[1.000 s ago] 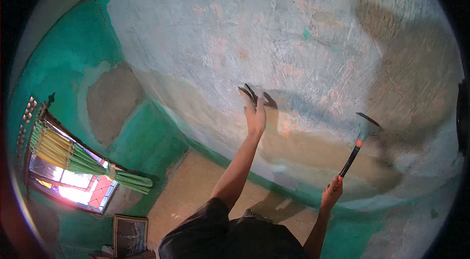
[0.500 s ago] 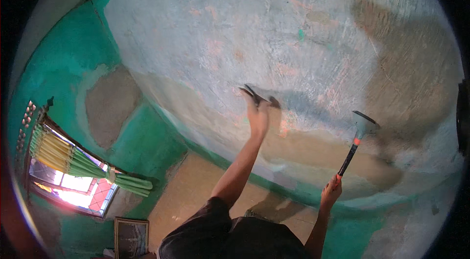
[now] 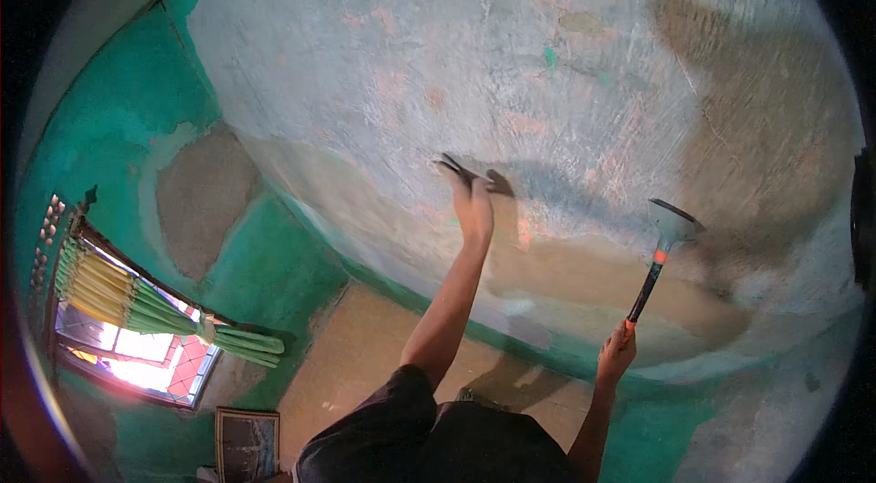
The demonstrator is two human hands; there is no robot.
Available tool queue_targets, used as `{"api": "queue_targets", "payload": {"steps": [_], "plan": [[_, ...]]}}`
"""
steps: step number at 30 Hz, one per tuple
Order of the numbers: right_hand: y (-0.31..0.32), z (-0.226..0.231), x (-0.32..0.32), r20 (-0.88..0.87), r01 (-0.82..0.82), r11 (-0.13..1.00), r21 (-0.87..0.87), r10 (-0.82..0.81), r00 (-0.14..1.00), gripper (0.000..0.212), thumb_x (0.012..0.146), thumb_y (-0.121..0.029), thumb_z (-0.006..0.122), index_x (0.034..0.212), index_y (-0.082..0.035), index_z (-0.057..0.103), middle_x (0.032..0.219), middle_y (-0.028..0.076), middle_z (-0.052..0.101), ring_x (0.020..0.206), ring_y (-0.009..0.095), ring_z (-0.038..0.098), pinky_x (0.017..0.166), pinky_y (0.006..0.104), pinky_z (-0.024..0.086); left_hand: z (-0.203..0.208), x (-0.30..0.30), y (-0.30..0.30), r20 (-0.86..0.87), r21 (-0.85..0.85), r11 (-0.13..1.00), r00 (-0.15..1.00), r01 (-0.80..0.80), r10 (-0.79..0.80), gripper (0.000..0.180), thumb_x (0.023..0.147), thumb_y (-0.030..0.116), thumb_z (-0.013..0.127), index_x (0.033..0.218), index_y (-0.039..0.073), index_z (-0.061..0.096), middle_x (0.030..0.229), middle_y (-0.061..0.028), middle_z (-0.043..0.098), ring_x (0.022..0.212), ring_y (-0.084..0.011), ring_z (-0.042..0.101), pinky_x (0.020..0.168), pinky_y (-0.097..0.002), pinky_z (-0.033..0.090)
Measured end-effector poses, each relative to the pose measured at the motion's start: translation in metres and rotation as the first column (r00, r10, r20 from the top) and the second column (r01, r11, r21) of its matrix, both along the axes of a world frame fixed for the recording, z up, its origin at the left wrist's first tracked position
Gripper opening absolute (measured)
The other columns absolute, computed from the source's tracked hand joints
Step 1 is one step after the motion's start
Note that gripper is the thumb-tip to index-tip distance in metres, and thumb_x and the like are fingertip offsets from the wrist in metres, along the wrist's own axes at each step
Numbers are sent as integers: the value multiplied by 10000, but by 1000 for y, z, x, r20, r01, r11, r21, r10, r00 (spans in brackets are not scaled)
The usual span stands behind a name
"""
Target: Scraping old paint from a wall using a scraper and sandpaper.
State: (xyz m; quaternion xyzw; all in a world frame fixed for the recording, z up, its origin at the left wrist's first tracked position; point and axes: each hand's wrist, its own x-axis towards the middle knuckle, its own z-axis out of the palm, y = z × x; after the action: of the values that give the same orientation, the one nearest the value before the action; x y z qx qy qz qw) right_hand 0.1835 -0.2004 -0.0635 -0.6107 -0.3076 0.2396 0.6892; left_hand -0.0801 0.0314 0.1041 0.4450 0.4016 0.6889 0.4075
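Note:
My left hand (image 3: 473,209) reaches up to the pale, patchy wall (image 3: 347,91). Its fingers are closed around a dark, flat hand tool (image 3: 463,169) held close against the plaster; the fingers hide part of it, and its exact kind is unclear. Lower and to the right, my right hand (image 3: 617,355) grips the handle of a long scraper (image 3: 650,282). This scraper has a black handle with orange bands and a wide grey head with a dark edge. Its head points upward in front of the wall; whether it touches is hard to tell.
On the left is a green wall (image 3: 119,109) with a bare grey patch. A window (image 3: 137,346) with a tied green and yellow curtain (image 3: 137,305) is set in it. Below leans a framed picture (image 3: 246,442). Tan floor (image 3: 319,346) shows beneath the wall.
The wall, both tools and my hands appear slightly further up and left, as the view has shifted a little. Against the wall, my left hand's place has hardly changed. Both grips are the same.

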Motion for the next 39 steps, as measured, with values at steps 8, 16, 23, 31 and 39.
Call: {"api": "queue_targets", "payload": {"steps": [8, 16, 23, 31, 39], "plan": [[-2, -7, 4, 161, 85, 995, -47, -76, 984, 240, 1005, -284, 594, 934, -55, 591, 611, -62, 394, 499, 42, 375, 440, 250, 299, -6, -12, 17, 183, -35, 998, 982, 48, -41, 829, 926, 133, 518, 1564, -26, 13, 1537, -304, 338, 1415, -337, 383, 1147, -336, 284], [5, -3, -7, 132, 78, 995, -58, -70, 989, 274, 1004, -294, 576, 856, -64, 566, 604, -39, 417, 512, 61, 388, 457, 275, 317, -59, -60, 63, 340, -105, 961, 918, 256, -207, 788, 923, 96, 503, 1573, -15, 71, 1553, -250, 346, 1414, -337, 376, 1158, -372, 274], [1, -8, 3, 78, 65, 997, -52, -60, 995, 270, 1007, -287, 573, 914, -34, 590, 622, -31, 439, 524, 69, 406, 451, 278, 327, -7, -10, 17, -33, 104, 983, 988, -150, 154, 776, 907, 76, 462, 1559, -47, 61, 1565, -221, 266, 1369, -303, 362, 1116, -341, 301], [1, -13, 1, 8, 54, 998, -19, -54, 999, 266, 1000, -303, 601, 933, -46, 607, 616, -48, 438, 506, 45, 411, 438, 250, 327, -23, -9, 20, -120, 88, 979, 974, -182, 191, 846, 895, 72, 523, 1571, -19, 23, 1462, -260, 427, 1257, -332, 484, 1071, -350, 363], [1, -7, -4, 12, 28, 1000, 11, -28, 1000, 270, 1010, -299, 586, 876, -65, 573, 586, -63, 393, 477, 40, 373, 427, 251, 304, -25, -11, 29, -102, 29, 994, 989, -101, 104, 854, 904, 89, 521, 1557, -55, -11, 1527, -236, 369, 1361, -319, 416, 1132, -364, 302]]}}
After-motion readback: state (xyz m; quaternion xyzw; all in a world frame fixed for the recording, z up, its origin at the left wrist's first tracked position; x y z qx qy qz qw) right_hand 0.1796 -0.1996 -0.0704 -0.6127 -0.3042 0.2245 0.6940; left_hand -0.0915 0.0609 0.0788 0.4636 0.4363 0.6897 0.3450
